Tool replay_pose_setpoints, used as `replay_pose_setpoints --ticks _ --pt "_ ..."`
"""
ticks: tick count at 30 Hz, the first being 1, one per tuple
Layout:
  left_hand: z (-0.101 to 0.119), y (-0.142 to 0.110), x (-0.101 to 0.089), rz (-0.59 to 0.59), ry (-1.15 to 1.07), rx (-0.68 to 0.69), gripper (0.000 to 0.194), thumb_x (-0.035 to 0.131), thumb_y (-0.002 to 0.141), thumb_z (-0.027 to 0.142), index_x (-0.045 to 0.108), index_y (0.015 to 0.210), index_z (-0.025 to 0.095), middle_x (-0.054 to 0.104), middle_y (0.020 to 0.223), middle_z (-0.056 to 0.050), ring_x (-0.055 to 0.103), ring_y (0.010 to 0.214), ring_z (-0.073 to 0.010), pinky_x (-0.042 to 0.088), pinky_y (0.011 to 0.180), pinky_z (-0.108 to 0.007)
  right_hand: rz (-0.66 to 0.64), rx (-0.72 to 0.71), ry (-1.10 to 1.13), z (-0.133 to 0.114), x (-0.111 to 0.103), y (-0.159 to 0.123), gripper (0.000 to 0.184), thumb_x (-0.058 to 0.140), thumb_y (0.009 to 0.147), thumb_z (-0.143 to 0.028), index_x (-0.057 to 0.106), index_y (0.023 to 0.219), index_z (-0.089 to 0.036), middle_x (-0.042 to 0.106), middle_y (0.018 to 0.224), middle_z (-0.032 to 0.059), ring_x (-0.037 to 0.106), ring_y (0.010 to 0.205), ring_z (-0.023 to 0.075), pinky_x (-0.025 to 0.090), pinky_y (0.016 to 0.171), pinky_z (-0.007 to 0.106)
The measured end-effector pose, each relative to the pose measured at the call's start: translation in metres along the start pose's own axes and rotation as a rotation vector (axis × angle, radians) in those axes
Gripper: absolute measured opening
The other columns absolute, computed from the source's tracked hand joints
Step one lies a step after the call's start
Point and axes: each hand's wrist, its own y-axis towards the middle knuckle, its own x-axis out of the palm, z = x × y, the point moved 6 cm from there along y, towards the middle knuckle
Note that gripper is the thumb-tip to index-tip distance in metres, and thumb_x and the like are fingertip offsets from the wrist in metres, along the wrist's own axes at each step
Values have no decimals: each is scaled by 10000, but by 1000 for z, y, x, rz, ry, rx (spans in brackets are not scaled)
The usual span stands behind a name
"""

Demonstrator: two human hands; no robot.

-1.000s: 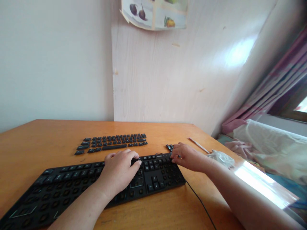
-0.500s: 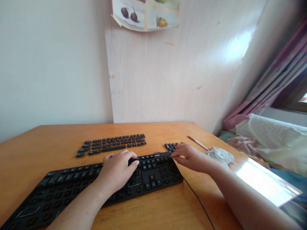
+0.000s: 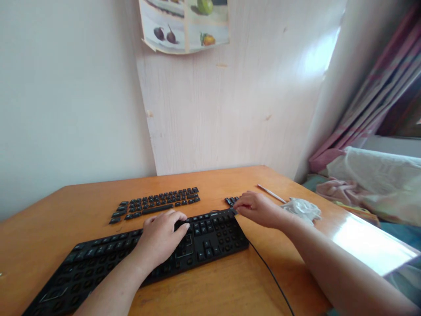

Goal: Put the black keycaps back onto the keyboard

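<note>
A black keyboard (image 3: 204,241) lies aslant on the wooden desk, many of its key positions bare of keycaps. My left hand (image 3: 162,237) rests over its middle, fingers bent across the far edge and thumb near the index finger; its fingertips are partly hidden. At the keyboard's far right corner, my right hand (image 3: 253,207) has its fingers drawn together in a pinch; what is between them is too small to make out. Beside those fingers lies a small group of loose keycaps (image 3: 229,201), partly covered by the hand. Rows of loose black keycaps (image 3: 158,202) are laid out behind the keyboard.
Right of my right hand lie a thin white stick (image 3: 271,193) and a crumpled whitish plastic bag (image 3: 302,210). A black cable (image 3: 271,272) runs from the keyboard toward the front edge. The desk (image 3: 204,289) meets a wall behind; folded fabric (image 3: 342,191) lies beyond its right side.
The view has shifted slightly. My right hand's fingers have drawn closer together and lifted a little at the keyboard corner. My left hand stays in place on the keyboard.
</note>
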Motion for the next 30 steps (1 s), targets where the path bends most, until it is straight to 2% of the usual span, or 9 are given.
replay_pose_setpoints --ticks 3,5,7,10,15,19,23,26,30 --pt "-1 1 0 10 -2 10 226 521 872 423 675 982 299 701 1070 0 622 1050 -231 412 908 -376 27 251 -71 36 -6 1 255 481 861 -202 732 902 -220 720 866 10 625 796 140 423 738 240" --pt "-2 1 0 16 -7 20 224 521 873 421 676 979 299 702 1067 6 623 1052 -223 419 912 -364 21 444 -164 63 -8 -3 277 466 858 -218 725 953 -236 725 975 11 634 895 153 419 794 240" --pt "-3 2 0 21 -13 26 229 516 876 424 676 983 300 703 1066 10 624 1054 -217 427 914 -355 21 555 -208 84 -8 -7 296 463 840 -210 714 995 -219 716 1045 48 631 956 194 423 791 267" --pt "-6 4 2 32 -21 28 264 498 882 445 673 1007 292 701 1079 3 623 1065 -217 439 921 -348 -4 665 -225 105 -3 -13 288 478 810 -201 706 986 -191 715 1020 96 643 907 232 431 712 290" --pt "-1 8 -2 40 -44 38 320 475 888 468 666 1034 257 692 1115 -26 619 1084 -220 451 948 -343 -56 759 -221 125 6 -18 232 495 824 -240 679 947 -172 711 1013 127 653 888 237 433 674 285" --pt "20 15 -11 -22 -45 72 329 464 899 471 669 1029 250 695 1111 -28 623 1057 -214 455 945 -344 -83 791 -221 132 13 -18 240 489 845 -280 668 955 -165 692 1077 151 650 942 263 450 697 309" --pt "36 35 -16 -75 -11 106 304 482 891 445 674 1029 254 700 1106 -26 630 1030 -209 460 924 -344 -88 821 -225 136 17 -16 288 466 867 -300 653 1028 -152 676 1111 179 645 985 291 464 745 348" --pt "47 56 -11 -95 9 177 291 498 882 408 677 1037 241 701 1092 -35 632 1019 -199 465 905 -323 -82 832 -228 136 17 -15 308 453 874 -310 647 1052 -152 668 1130 190 636 1022 307 466 777 371" --pt "63 86 8 -159 9 279 286 522 863 369 675 1035 199 708 1056 -62 643 979 -195 484 858 -303 -73 837 -228 133 16 -14 304 465 860 -312 649 1050 -163 672 1130 181 634 1033 313 469 782 377"
